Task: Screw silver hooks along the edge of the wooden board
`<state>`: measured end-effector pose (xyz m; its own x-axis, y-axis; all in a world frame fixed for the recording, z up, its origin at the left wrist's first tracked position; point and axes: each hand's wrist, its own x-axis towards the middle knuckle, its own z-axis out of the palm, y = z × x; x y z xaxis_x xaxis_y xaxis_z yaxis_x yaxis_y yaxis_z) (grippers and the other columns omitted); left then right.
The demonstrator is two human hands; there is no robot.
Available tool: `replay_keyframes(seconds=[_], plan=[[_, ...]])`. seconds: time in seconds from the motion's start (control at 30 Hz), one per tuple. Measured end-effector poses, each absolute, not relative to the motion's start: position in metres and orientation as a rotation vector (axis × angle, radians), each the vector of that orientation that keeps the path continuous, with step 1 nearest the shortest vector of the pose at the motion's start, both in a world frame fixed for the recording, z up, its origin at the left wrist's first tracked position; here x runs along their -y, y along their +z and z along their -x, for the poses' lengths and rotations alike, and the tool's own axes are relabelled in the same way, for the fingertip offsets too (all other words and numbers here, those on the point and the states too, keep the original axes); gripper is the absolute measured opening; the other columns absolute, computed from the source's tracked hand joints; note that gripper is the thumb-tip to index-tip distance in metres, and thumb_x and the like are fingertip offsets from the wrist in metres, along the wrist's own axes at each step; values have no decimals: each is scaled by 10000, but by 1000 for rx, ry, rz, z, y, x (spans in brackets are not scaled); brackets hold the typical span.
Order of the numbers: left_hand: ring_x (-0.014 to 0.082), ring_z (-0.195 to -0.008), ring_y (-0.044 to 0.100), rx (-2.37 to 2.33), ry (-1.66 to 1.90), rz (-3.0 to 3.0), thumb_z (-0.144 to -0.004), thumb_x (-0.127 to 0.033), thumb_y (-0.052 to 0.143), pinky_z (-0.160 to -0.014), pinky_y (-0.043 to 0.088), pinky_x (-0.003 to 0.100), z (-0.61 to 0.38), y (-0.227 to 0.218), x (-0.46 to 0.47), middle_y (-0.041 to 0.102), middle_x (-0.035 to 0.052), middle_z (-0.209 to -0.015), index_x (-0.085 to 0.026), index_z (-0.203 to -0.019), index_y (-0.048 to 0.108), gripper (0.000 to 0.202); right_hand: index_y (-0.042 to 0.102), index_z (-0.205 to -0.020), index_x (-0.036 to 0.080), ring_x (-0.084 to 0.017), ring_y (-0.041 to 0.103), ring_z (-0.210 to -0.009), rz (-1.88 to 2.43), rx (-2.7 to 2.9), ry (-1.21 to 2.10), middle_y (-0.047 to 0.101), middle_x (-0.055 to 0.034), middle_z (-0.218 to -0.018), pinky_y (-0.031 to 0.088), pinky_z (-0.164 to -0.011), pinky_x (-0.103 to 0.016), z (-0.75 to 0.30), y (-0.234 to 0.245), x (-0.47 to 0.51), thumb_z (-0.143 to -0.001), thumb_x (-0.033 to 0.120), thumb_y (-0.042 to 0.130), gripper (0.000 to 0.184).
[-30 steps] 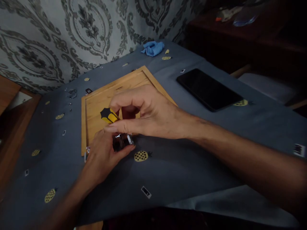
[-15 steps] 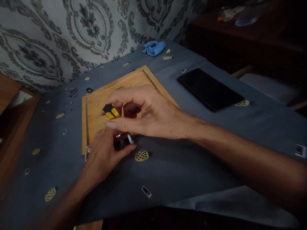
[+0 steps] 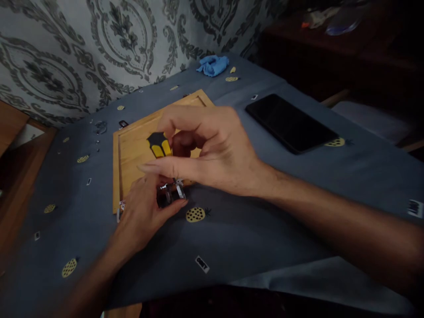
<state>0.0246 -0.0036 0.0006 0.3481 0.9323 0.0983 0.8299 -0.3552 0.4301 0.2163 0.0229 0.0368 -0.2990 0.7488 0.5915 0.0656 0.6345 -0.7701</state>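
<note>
A screwdriver (image 3: 159, 145) with a black and yellow handle is pinched between the thumb and fingers of my right hand (image 3: 221, 152). The handle's end faces up toward me; its shaft is hidden behind my thumb. Just below, my left hand (image 3: 142, 212) curls around a small shiny metal piece with dark parts (image 3: 179, 190), whose exact kind I cannot make out. Both hands are at the near edge of a wooden board (image 3: 132, 152) with a raised rim, which they partly cover. A metal clasp (image 3: 123, 124) shows at the board's left edge.
The board lies on a blue-grey cloth (image 3: 238, 238) with pineapple prints. A black phone (image 3: 291, 123) lies to the right and a crumpled blue cloth or glove (image 3: 213, 65) at the back. Small metal bits (image 3: 100, 127) lie on the left, near the patterned wall (image 3: 122, 35).
My right hand has shifted slightly up, and its grip has turned, bringing the screwdriver handle more upright and a little to the right. My left hand has stayed in place.
</note>
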Motion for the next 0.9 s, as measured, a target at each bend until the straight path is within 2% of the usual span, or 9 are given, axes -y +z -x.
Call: replay_keyframes(seconds=[0.2, 0.6, 0.9], plan=[[297, -950, 681, -1516, 465, -2219, -778, -456, 758, -835, 514, 473, -27, 4, 3, 735, 42, -1034, -250, -1106, 551, 439, 341, -685, 203, -47, 407, -628, 613, 1694, 655, 350, 71, -696, 390, -550, -180, -216, 37, -27, -931, 328, 639, 405], [299, -910, 676, -1529, 471, -2271, -781, -434, 766, -782, 506, 450, -27, 3, 3, 722, 44, -987, -235, -1045, 566, 386, 419, -709, 190, -64, 493, -659, 695, 1772, 888, 476, 62, -683, 407, -554, -184, -215, 32, -26, -915, 300, 658, 334], [293, -833, 667, -1568, 476, -2332, -770, -450, 771, -736, 495, 443, -25, -1, 3, 706, 37, -883, -235, -971, 594, 343, 393, -714, 194, -57, 482, -659, 686, 1830, 865, 443, 74, -673, 426, -577, -178, -216, 32, -28, -909, 306, 659, 349]])
